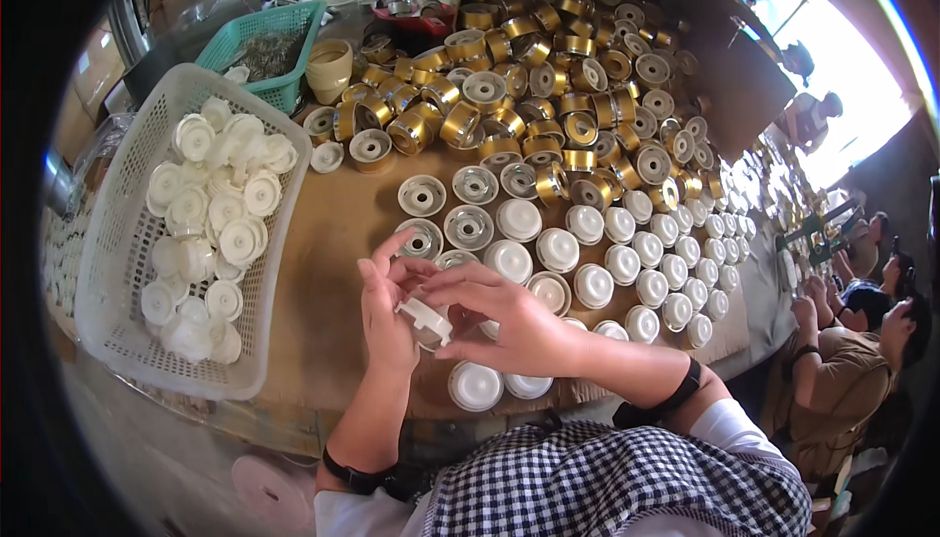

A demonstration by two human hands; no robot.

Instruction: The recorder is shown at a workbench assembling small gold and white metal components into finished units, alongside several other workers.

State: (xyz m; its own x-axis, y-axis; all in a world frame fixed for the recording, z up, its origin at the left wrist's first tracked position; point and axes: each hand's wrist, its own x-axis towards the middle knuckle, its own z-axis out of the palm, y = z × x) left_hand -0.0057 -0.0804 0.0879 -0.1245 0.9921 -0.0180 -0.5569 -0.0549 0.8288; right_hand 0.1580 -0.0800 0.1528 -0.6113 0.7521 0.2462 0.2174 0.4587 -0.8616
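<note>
A white plastic round part with small tabs (428, 324) is held on edge between my two hands, above the near left of the rows. My left hand (390, 317) has it against the palm side, its index finger sticking up; some of its fingers are hidden. My right hand (504, 314) grips it from the right with bent fingers. Around and beyond my hands stand rows of round metal cups: open silver ones (422, 195) at the left, and others covered by white round caps (559, 250) to the right and nearer me.
A white perforated basket (106, 253) of similar white parts (242, 240) stands left. Gold-sided metal cups (485, 90) are heaped at the back. Behind are a green basket (294, 82), stacked beige cups (330, 69) and a red container (431, 26). Several people (844, 380) sit at right.
</note>
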